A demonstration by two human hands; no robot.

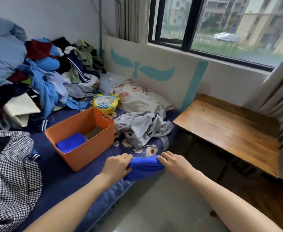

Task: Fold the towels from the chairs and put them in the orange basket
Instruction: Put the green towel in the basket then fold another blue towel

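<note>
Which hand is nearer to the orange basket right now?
Left. The left hand grips one end of the blue towel, just right of the orange basket. The right hand grips the other end, farther right, beyond the towel.

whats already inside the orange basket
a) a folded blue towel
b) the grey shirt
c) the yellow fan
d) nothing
a, a folded blue towel lies on the floor of the orange basket, while the yellow fan and the grey shirt sit outside it on the bed.
</note>
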